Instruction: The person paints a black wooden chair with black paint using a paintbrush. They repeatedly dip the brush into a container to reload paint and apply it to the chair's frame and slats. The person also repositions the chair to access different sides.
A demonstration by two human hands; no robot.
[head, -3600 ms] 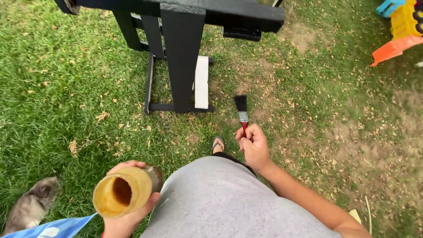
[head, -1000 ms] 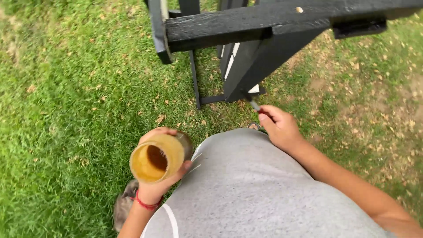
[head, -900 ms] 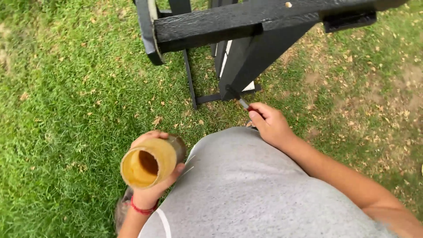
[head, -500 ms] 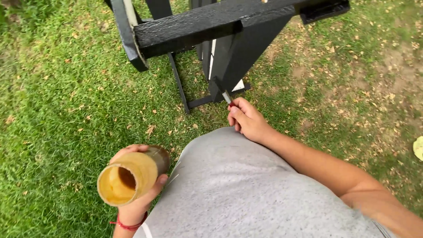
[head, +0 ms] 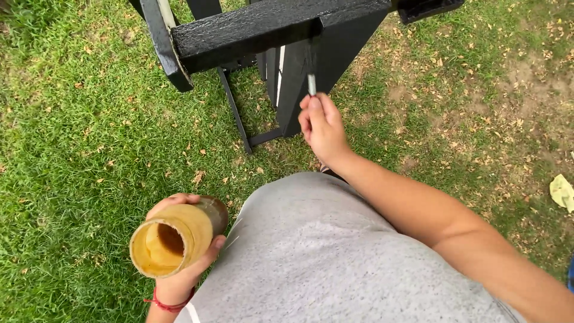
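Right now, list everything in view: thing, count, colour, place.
wooden frame: 1, black, top centre, standing on the grass
grass: green with dry leaves, all around; bare patches at right
yellow leaf: 1, right edge on the ground
jar: 1, yellowish, open, tilted, lower left, in left hand
paintbrush: 1, metal ferrule showing, against the frame, in right hand
grey shirt: 1, bottom centre
left hand: around the jar, red wristband
right hand: gripping the paintbrush
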